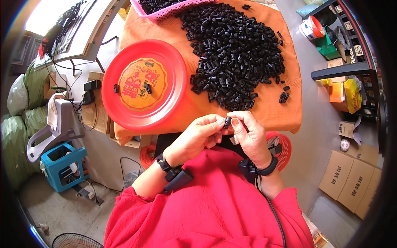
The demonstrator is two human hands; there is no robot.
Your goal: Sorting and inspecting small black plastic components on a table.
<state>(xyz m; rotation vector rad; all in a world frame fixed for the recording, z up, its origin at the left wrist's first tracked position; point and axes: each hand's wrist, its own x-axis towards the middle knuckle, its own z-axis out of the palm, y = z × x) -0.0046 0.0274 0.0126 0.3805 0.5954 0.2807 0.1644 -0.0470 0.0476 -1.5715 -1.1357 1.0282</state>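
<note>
at the centre of the frame the left hand (197,136) and right hand (249,134) meet, their fingers pinched on one small black plastic clip (227,121). left of centre, the round red tray (144,84) holds two such clips. the pink basket (165,12) at the top edge is filled with more, beside the loose heap (235,53) on the orange-covered counter (273,111).

plate (124,103): glossy red plastic | clips (235,53): matt black plastic | tablecloth (273,111): orange cloth

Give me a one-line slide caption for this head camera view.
Both hands, left hand and right hand, pinch a small black plastic part beside a red plate and a pile of black parts.
</note>
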